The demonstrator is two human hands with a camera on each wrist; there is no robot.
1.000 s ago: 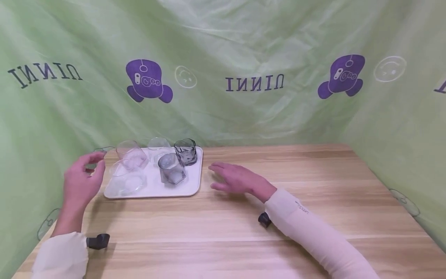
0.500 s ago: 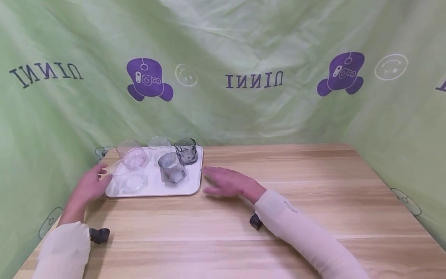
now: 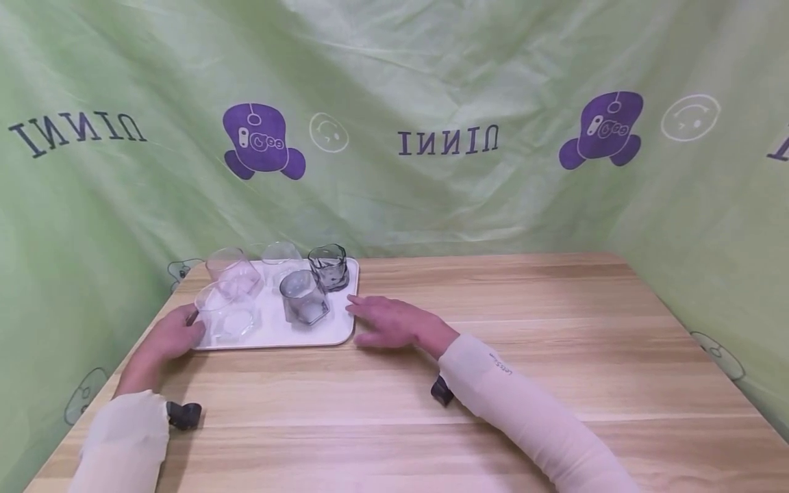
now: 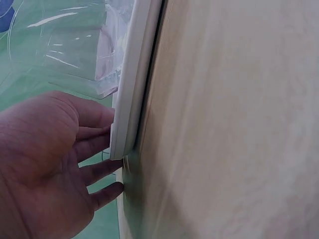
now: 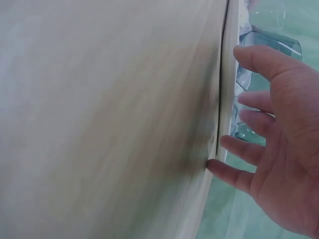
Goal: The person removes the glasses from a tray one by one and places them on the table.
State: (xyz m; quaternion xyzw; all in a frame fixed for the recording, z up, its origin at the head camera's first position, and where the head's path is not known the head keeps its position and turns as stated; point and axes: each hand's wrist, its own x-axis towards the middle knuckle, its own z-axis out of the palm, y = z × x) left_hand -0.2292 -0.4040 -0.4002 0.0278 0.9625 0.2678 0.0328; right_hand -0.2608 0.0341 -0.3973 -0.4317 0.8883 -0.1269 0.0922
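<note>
A white tray [image 3: 271,339] on the wooden table carries several glass tumblers: a pink one [image 3: 237,277], a clear one [image 3: 231,318] in front of it, another clear one [image 3: 280,267] behind, a grey one [image 3: 305,301] and a dark grey one [image 3: 333,274]. My left hand [image 3: 175,333] is at the tray's left edge. In the left wrist view its thumb [image 4: 97,113] meets the rim, while its lower fingers extend past the tray's end toward the table. My right hand [image 3: 391,323] lies beside the right edge, fingers spread and fairly straight; contact there is unclear.
The wooden table [image 3: 493,397] extends to the right and in front of the tray. Green printed cloth [image 3: 370,205] hangs close behind it and along both sides.
My left hand has come down and inward to the tray's left edge. The right hand has moved left to the right edge. Tray and tumblers show no clear movement.
</note>
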